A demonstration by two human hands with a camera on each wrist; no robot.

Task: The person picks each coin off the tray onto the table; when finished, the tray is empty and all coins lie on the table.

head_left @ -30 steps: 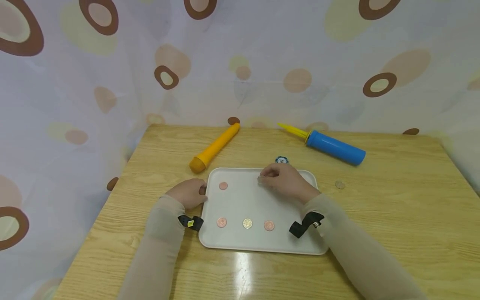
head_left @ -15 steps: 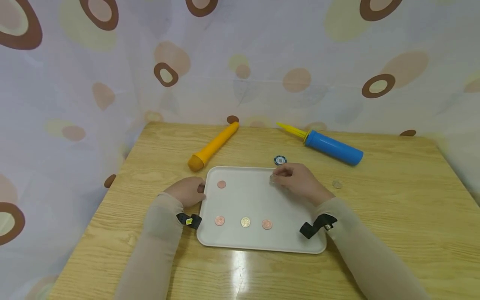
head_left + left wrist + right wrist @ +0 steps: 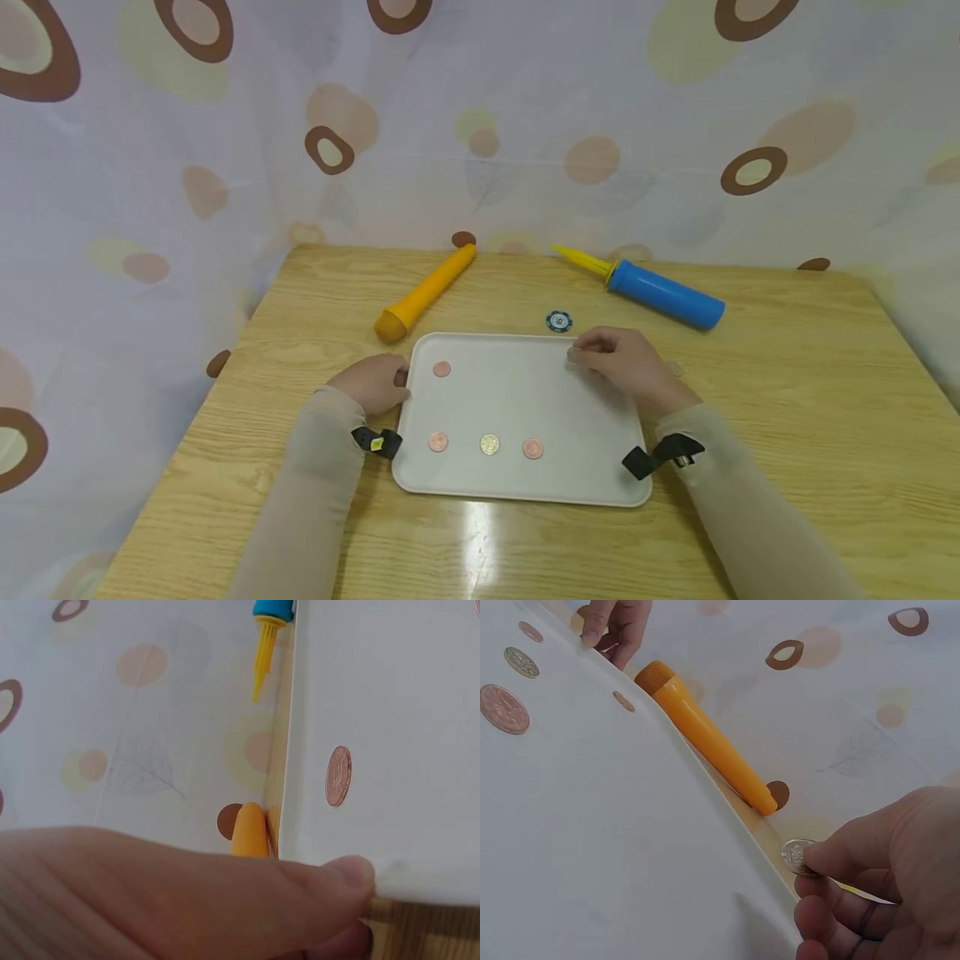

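Observation:
My right hand point(image 3: 624, 367) pinches a silver coin point(image 3: 796, 856) between thumb and fingertips, over the far right corner of a white tray point(image 3: 510, 400). At the tray's left side my left hand point(image 3: 372, 384) grips the rim; its thumb point(image 3: 349, 877) presses on the edge while the other fingers are mostly hidden. One copper coin point(image 3: 442, 368) lies on the tray near its far left corner. Along the near side sit another copper coin point(image 3: 438, 442), a gold-coloured coin point(image 3: 490, 444) and a third copper coin point(image 3: 532, 448).
Behind the tray lie an orange microphone point(image 3: 426, 293), a poker chip point(image 3: 559, 321) and a blue hand pump point(image 3: 667, 294) with a yellow nozzle. A coin point(image 3: 677, 367) on the table is partly hidden behind my right hand. Patterned cloth point(image 3: 525, 125) hangs behind the table.
My right hand has moved right along the tray's far side with the silver coin, uncovering the poker chip and partly covering the coin on the table. The left hand has stayed at the rim.

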